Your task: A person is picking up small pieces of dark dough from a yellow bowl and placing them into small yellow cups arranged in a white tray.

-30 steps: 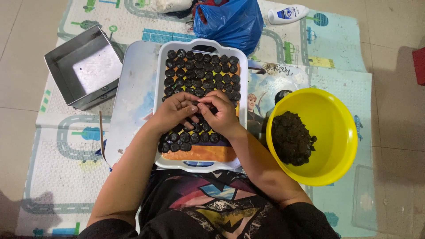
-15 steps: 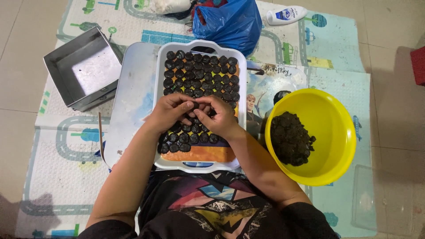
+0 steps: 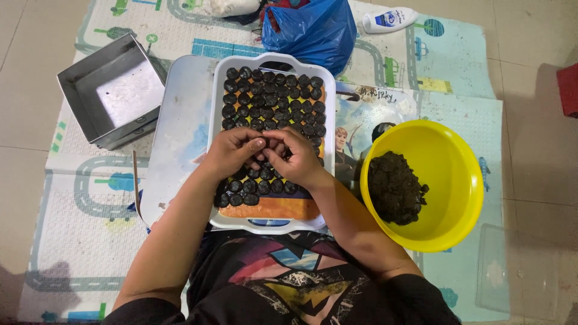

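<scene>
I see both hands meet fingertip to fingertip over the white tray (image 3: 330, 108), left hand (image 3: 232, 150) and right hand (image 3: 296, 157) pinching one dark ball (image 3: 263, 144) (mostly hidden) between them, the yellow bowl (image 3: 463, 180) nearer the right.

Brightness: moderate, even indoor light, slightly dim toward the corners.
Light source: overhead, not in view.
Glare: soft sheen on the metal tin (image 3: 114, 90) and the blue plastic bag (image 3: 310, 27).
Shadows: soft, dark patch at the bottom left on the floor mat (image 3: 78, 241).
Sharpness: mostly clear; fingertips too small to resolve finely.
Distortion: mild wide-angle bending at the edges.
</scene>
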